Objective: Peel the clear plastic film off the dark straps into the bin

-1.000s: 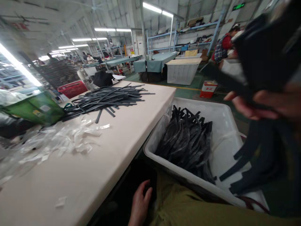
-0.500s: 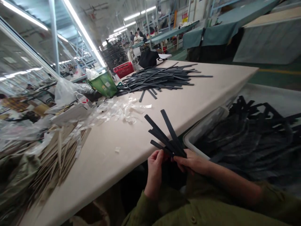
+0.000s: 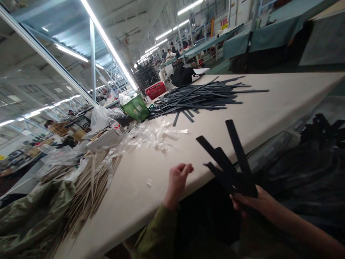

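Observation:
My right hand (image 3: 256,203) grips a fanned bunch of flat black strips (image 3: 238,151) just past the table's near edge. The strips' upper ends spread apart, while their lower ends are lost in shadow. My left hand (image 3: 178,181) is over the table edge, clear of the bunch, with its fingers curled and the thumb pressed to them. Whatever it pinches, if anything, is too small to make out. Thin white film scraps (image 3: 159,135) lie on the tabletop beyond it.
On the pale table (image 3: 129,194) lie a large pile of dark strips (image 3: 199,95) and brown strips (image 3: 91,183). A green basket (image 3: 137,108) and a red crate (image 3: 155,90) stand behind. To the right, black material (image 3: 293,183) fills a bin. Co-workers (image 3: 170,54) are far off.
My hands have come apart. The right hand has moved right with the black strips, and the left has let go of the bunch. The view has shifted too.

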Available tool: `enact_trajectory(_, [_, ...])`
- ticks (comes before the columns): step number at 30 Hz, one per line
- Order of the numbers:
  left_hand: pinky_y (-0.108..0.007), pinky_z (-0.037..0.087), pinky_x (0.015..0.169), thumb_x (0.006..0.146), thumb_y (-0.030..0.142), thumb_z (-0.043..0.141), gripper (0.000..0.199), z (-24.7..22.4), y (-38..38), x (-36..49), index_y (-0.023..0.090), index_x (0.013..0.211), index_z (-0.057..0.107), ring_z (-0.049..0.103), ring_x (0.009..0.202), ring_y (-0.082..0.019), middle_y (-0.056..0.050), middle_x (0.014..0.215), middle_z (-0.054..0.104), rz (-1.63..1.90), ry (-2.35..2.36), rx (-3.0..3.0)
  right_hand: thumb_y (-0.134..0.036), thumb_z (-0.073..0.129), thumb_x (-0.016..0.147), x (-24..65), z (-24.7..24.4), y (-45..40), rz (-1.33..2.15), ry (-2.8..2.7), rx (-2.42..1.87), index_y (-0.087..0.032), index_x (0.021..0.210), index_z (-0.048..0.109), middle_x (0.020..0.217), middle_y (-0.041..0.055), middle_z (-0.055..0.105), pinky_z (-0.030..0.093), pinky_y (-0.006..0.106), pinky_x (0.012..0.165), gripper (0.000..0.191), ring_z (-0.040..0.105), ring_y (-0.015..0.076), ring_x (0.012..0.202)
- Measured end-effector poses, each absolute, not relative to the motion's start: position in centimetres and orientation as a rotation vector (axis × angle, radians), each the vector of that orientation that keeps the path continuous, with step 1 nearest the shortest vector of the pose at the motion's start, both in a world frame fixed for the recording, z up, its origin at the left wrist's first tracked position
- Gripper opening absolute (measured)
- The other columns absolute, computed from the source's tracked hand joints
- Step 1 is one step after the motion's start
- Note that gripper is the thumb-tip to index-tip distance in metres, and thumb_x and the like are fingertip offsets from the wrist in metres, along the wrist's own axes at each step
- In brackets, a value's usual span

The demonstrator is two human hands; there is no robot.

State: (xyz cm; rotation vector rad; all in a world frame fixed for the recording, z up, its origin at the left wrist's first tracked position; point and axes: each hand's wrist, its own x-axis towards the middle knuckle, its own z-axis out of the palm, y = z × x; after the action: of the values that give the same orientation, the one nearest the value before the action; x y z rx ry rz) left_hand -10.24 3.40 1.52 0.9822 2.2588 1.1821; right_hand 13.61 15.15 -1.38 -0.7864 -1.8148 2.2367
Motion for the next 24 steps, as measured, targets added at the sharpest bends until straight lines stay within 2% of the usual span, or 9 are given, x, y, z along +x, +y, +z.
enact_trajectory(3, [-0.03, 0.045, 0.08, 0.089, 0.045, 0.057, 0.031, 3.1, 5.8, -16.0, 0.019, 0.081, 0.072, 0.067, 0.086, -0.023, -0.008, 0.084, 0.075, 0.982, 2.555, 0.966, -0.064, 0.077, 0.07, 14.5, -1.1, 15.9, 2.246, -1.59, -0.875, -0.018, 0.078, 0.067, 0.067, 0.0059, 0.066, 0.046, 0.028, 0.05, 0.048, 0.057, 0.0163, 0.053])
enact_trajectory(8, [-0.039, 0.042, 0.089, 0.079, 0.054, 0.07, 0.039, 2.5, 10.0, -20.5, 0.019, 0.064, 0.062, 0.064, 0.101, -0.034, -0.017, 0.083, 0.072, 0.743, 2.756, 0.829, -0.06, 0.081, 0.065, 14.8, -1.7, 16.0, 2.23, -1.41, -0.95, -0.019, 0.082, 0.067, 0.068, 0.0062, 0.067, 0.049, 0.03, 0.051, 0.046, 0.06, 0.0191, 0.056])
enact_trajectory(12, [-0.039, 0.039, 0.094, 0.077, 0.038, 0.074, 0.027, 1.7, 11.6, -21.2, 0.019, 0.066, 0.059, 0.059, 0.112, -0.033, -0.017, 0.094, 0.071, 0.788, 2.772, 0.745, -0.065, 0.079, 0.061, 14.5, -1.5, 15.5, 2.212, -1.45, -0.964, -0.018, 0.078, 0.067, 0.066, 0.0061, 0.066, 0.05, 0.031, 0.05, 0.051, 0.059, 0.0192, 0.054])
enact_trajectory(15, [-0.037, 0.043, 0.087, 0.077, 0.031, 0.072, 0.023, 1.8, 11.3, -21.5, 0.019, 0.062, 0.058, 0.063, 0.101, -0.029, -0.014, 0.085, 0.071, 0.948, 2.672, 0.679, -0.066, 0.077, 0.062, 14.6, -1.3, 15.4, 2.21, -1.481, -0.976, -0.018, 0.075, 0.068, 0.065, 0.0058, 0.066, 0.049, 0.031, 0.051, 0.051, 0.059, 0.0189, 0.054])
enact_trajectory(17, [-0.034, 0.047, 0.076, 0.077, 0.036, 0.069, 0.025, 1.9, 10.3, -21.0, 0.017, 0.062, 0.06, 0.066, 0.082, -0.024, -0.011, 0.075, 0.069, 1.086, 2.54, 0.625, -0.066, 0.077, 0.062, 14.7, -1.4, 15.5, 2.224, -1.482, -0.955, -0.017, 0.076, 0.07, 0.067, 0.0059, 0.067, 0.05, 0.031, 0.052, 0.051, 0.06, 0.019, 0.055])
enact_trajectory(19, [-0.03, 0.048, 0.068, 0.076, 0.045, 0.067, 0.03, 1.7, 8.7, -19.6, 0.015, 0.07, 0.064, 0.064, 0.067, -0.017, -0.008, 0.074, 0.069, 1.238, 2.376, 0.573, -0.065, 0.077, 0.064, 14.8, -1.6, 15.8, 2.251, -1.49, -0.921, -0.017, 0.078, 0.071, 0.069, 0.0065, 0.068, 0.05, 0.03, 0.054, 0.051, 0.061, 0.0189, 0.058])
enact_trajectory(22, [-0.026, 0.049, 0.064, 0.07, 0.059, 0.067, 0.047, 0.8, 5.4, -15.6, 0.014, 0.086, 0.068, 0.063, 0.062, -0.012, -0.008, 0.083, 0.071, 1.435, 2.147, 0.512, -0.063, 0.076, 0.067, 14.3, -2.1, 16.2, 2.29, -1.553, -0.854, -0.015, 0.077, 0.072, 0.074, 0.0077, 0.07, 0.048, 0.029, 0.056, 0.049, 0.061, 0.0177, 0.059])
enact_trajectory(24, [-0.025, 0.05, 0.065, 0.064, 0.064, 0.071, 0.055, -0.2, 3.0, -12.2, 0.014, 0.088, 0.069, 0.064, 0.064, -0.011, -0.008, 0.085, 0.072, 1.547, 1.991, 0.441, -0.063, 0.073, 0.071, 13.7, -2.3, 16.3, 2.309, -1.642, -0.805, -0.014, 0.082, 0.075, 0.07, 0.0066, 0.069, 0.046, 0.027, 0.055, 0.05, 0.061, 0.0167, 0.058])
